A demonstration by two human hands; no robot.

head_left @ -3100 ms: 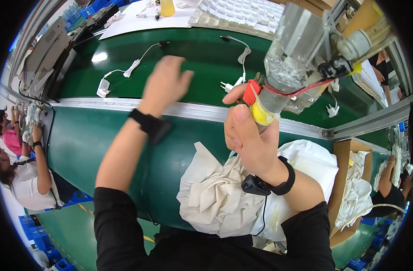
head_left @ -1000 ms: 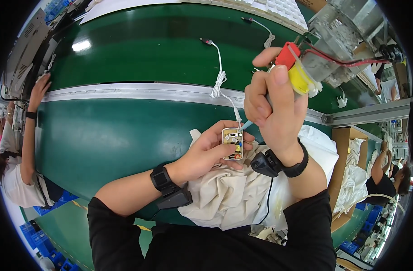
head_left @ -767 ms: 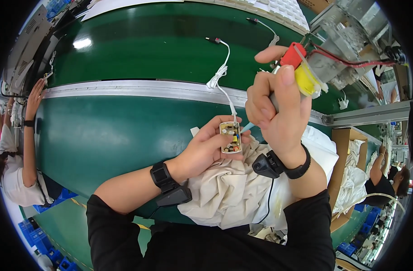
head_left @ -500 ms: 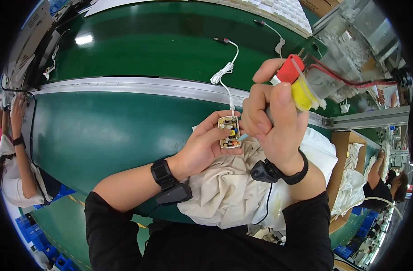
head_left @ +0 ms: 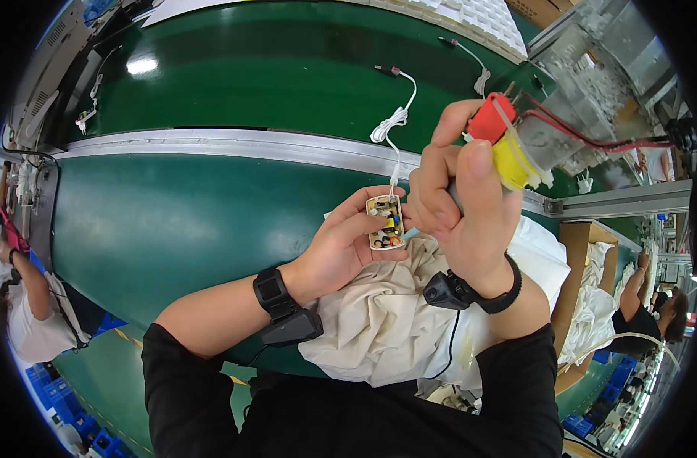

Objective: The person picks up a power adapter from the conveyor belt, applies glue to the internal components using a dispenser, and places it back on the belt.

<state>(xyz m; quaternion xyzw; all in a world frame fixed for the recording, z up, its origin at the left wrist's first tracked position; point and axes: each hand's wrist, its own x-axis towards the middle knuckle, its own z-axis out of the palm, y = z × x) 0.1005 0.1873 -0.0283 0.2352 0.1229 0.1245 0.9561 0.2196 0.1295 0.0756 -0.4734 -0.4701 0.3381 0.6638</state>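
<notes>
Gripping an opened adapter (head_left: 388,235) in my left hand (head_left: 339,246), I've got right hand (head_left: 469,204) fingers clamped round a red-and-yellow tool (head_left: 512,162).

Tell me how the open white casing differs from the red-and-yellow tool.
The casing is small, its circuit parts bare; the tool looks far bulkier. The casing trails a white cord, the tool red and dark wires. Both are held, by the left hand and right hand respectively.
</notes>
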